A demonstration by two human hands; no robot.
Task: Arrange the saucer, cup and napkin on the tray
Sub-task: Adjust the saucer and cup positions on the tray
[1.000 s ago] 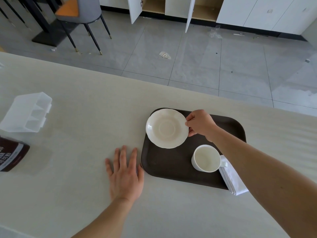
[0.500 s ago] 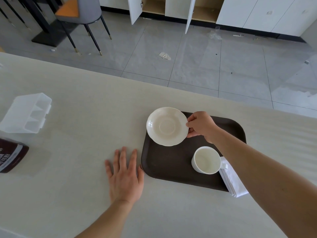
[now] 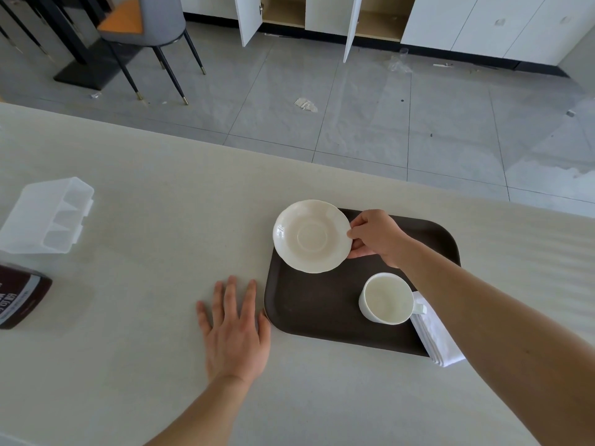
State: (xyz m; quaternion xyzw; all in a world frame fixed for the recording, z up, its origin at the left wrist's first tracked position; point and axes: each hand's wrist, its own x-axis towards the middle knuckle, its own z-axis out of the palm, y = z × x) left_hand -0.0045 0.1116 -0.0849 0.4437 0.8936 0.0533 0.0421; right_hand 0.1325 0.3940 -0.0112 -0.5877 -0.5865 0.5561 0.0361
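There is one view only, from a wide-angle camera worn on the person's head. It looks forward and steeply down across the pale surface [image 3: 135, 194], which fills the lower two thirds of the frame and bows at its far edge from lens distortion. Both forearms enter from the bottom edge, so the camera sits close above them. The brown tray [image 3: 322, 304] lies right of centre. The upper frame takes in grey floor [image 3: 370, 117] and white cabinets [image 3: 483, 24] beyond.

Right hand [image 3: 378, 235] pinching saucer [image 3: 311, 235] rim over tray [image 3: 322, 312]; left hand [image 3: 235, 333] flat on counter [image 3: 145, 365]
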